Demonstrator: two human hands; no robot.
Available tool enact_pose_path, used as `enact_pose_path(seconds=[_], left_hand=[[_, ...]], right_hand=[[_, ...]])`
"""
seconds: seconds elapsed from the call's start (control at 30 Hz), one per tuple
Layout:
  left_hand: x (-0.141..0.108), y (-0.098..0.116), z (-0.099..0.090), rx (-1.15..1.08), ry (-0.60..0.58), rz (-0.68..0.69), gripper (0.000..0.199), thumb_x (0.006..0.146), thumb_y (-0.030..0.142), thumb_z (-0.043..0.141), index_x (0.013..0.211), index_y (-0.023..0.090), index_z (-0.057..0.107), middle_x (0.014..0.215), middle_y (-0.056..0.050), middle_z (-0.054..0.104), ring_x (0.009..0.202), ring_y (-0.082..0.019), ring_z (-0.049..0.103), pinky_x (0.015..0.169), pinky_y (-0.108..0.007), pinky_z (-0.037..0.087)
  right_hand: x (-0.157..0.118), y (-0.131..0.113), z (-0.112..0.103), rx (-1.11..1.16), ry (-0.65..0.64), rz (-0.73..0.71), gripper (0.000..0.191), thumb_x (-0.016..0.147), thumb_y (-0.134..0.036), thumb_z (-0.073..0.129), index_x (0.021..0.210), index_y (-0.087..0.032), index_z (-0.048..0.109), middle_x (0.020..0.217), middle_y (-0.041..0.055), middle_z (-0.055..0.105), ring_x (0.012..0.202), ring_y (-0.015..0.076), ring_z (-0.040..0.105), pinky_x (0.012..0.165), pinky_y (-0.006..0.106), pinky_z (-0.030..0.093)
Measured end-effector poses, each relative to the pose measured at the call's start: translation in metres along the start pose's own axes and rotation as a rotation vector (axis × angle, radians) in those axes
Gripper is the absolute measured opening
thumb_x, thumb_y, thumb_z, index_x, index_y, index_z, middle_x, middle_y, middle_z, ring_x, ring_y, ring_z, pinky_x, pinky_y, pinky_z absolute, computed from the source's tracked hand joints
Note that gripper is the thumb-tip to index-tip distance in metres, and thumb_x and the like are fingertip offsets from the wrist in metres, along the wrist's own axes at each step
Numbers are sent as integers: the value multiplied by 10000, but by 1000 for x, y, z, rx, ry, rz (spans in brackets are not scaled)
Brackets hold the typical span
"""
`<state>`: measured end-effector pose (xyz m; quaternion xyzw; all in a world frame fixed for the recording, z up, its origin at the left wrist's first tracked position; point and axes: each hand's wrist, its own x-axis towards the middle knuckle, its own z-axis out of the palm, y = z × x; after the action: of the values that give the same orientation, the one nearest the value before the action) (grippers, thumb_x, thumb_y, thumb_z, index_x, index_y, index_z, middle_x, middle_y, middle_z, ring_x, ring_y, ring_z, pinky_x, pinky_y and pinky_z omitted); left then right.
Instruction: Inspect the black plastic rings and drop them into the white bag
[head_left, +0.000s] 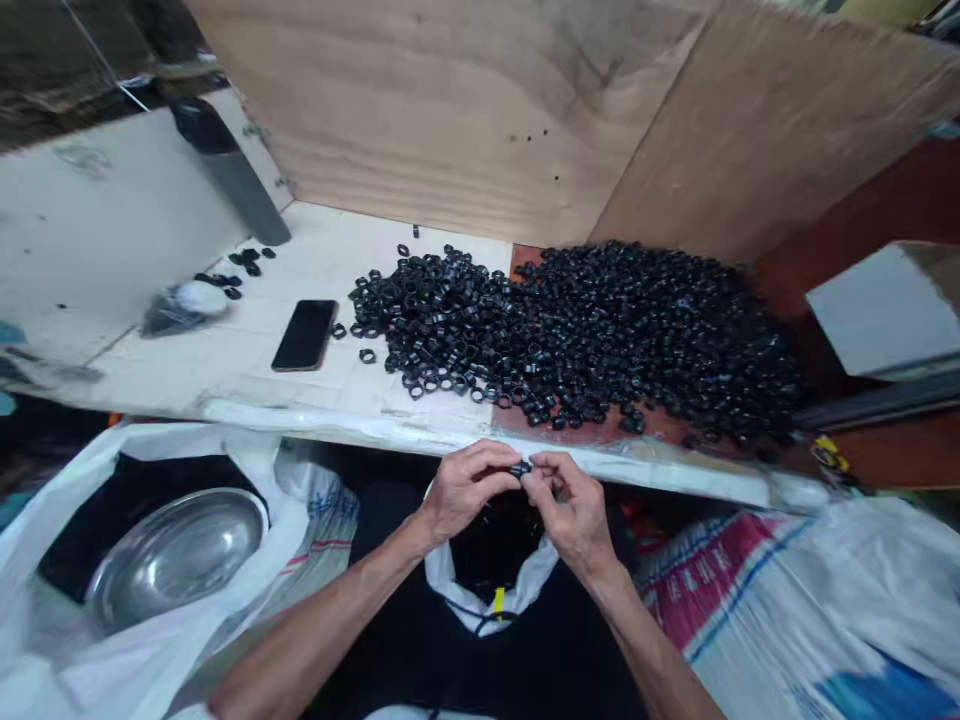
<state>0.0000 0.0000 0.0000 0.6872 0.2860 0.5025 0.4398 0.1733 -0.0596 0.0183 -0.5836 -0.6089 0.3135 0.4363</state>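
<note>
Between the fingertips of both hands is a small black plastic part (520, 468), held just in front of the table edge. My left hand (466, 492) pinches its left end with thumb and forefinger. My right hand (571, 508) closes on its right end, partly covering it. Beneath the hands sits a white bag (444, 585) with its mouth folded back; its inside looks dark. On the table behind lies a heap of black ring-shaped parts (450, 315), which runs into a denser heap of small black parts (667, 335) on the right.
A phone (304, 335) lies left of the heap. Farther left are a grey tube (244, 190) and a small plastic bag (180, 308). A metal bowl (184, 555) rests in a white sack (292, 520) at lower left. Printed sacks (750, 590) stand at lower right. Wooden boards (465, 110) wall the back.
</note>
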Motion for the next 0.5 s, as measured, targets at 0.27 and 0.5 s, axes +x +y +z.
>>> enact_pose_path(seconds=[0.27, 0.5], left_hand=[[-9, -5, 2, 47, -52, 45, 196, 849, 189, 710, 1043, 165, 733, 1032, -110, 734, 969, -194, 705, 882, -323, 580], [-9, 0, 2, -88, -44, -195, 207, 815, 293, 748, 971, 157, 745, 969, -88, 732, 899, -189, 706, 784, -281, 591]], right_hand=[[-3, -7, 9, -18, -26, 255, 326, 987, -401, 468, 751, -198, 568, 521, -49, 507, 450, 106, 492, 500, 220, 413], [-4, -1, 5, 29, -24, 150, 176, 952, -344, 546, 932, -186, 622, 621, -28, 569, 505, 119, 546, 527, 233, 435]])
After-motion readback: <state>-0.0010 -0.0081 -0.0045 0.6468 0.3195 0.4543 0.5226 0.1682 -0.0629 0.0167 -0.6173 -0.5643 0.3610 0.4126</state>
